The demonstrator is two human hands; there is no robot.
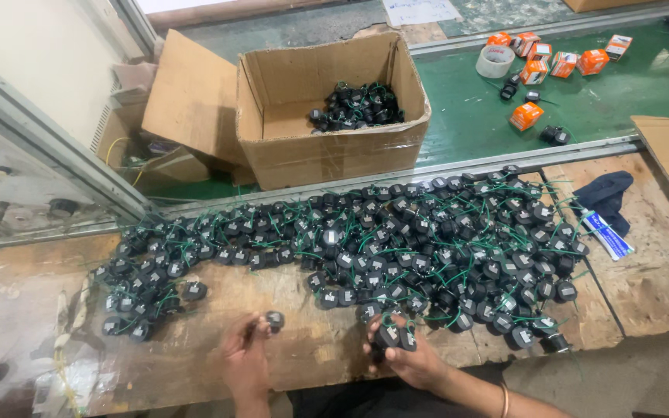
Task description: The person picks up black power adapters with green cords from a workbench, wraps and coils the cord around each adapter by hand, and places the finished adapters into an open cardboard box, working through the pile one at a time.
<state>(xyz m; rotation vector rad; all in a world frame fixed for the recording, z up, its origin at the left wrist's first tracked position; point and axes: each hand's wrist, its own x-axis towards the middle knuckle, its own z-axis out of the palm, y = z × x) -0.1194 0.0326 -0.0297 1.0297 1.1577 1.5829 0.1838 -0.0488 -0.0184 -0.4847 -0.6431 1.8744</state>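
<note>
While each hand grips small black round parts (pixel 275 320), green wires trail from them.

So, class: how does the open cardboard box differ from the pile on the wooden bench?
The cardboard box holds a few black parts in one corner; the pile is far larger, spread loose across the bench. The box sits farther away; the pile lies by the hands. Both hold black parts with green wires.
</note>
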